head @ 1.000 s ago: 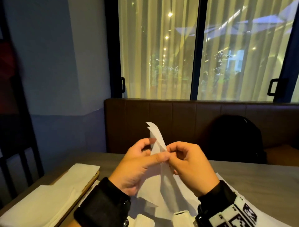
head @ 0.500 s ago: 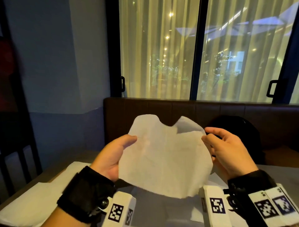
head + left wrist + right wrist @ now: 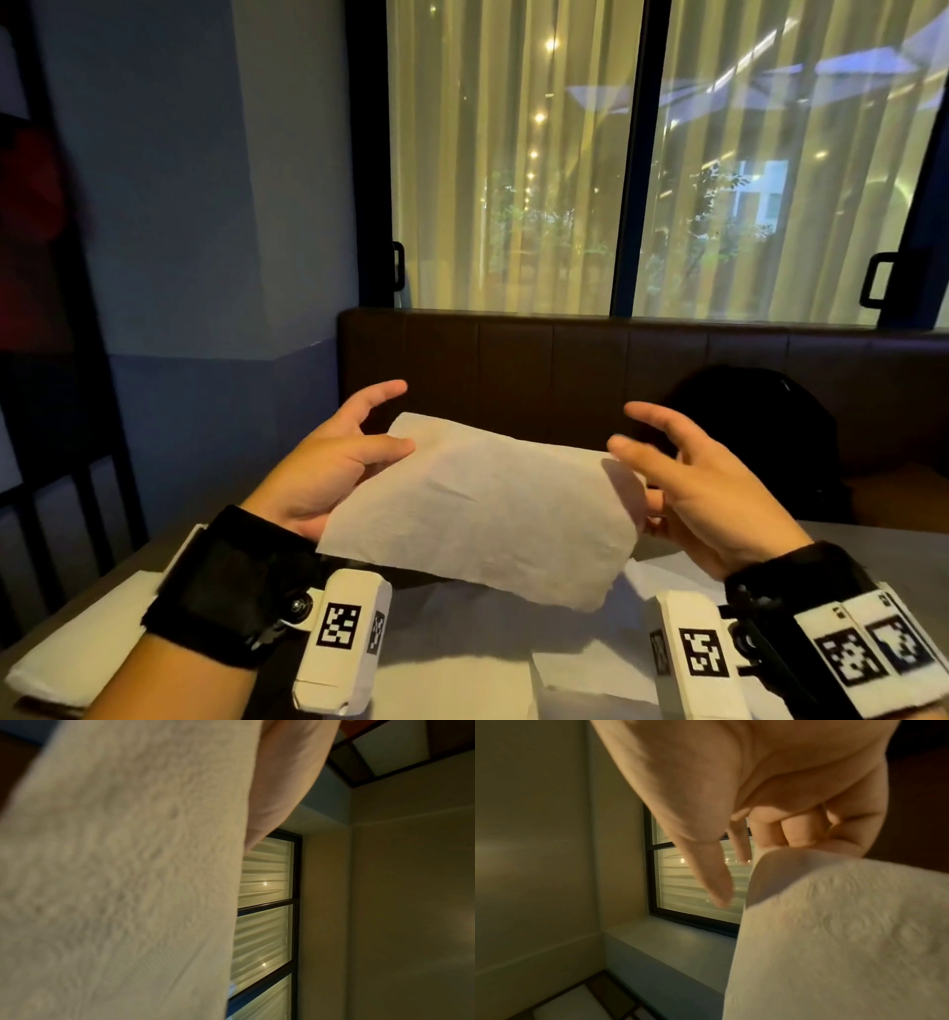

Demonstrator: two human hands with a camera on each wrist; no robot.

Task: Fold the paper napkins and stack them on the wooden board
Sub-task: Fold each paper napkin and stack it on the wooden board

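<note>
I hold one white paper napkin (image 3: pixel 482 506) spread nearly flat in the air above the table. My left hand (image 3: pixel 334 462) pinches its left edge, thumb on top and lower fingers underneath, forefinger lifted. My right hand (image 3: pixel 683 478) is at the right edge: the napkin rests on its curled lower fingers while thumb and forefinger stand spread above it. The left wrist view is mostly filled by the napkin (image 3: pixel 123 874). In the right wrist view the napkin (image 3: pixel 847 933) lies against the lower fingers (image 3: pixel 793 833), thumb clear of it. Folded napkins (image 3: pixel 77 658) lie stacked at lower left; the board under them is hidden.
More loose white napkins (image 3: pixel 462 668) lie on the grey table (image 3: pixel 883 537) under my hands. A dark padded bench back (image 3: pixel 513 360) runs behind the table, with a black bag (image 3: pixel 755 426) on the seat at right. Curtained windows rise beyond.
The napkin, pinched narrow between both hands a second ago, was pulled open. My hands moved apart and tipped it from upright to nearly flat.
</note>
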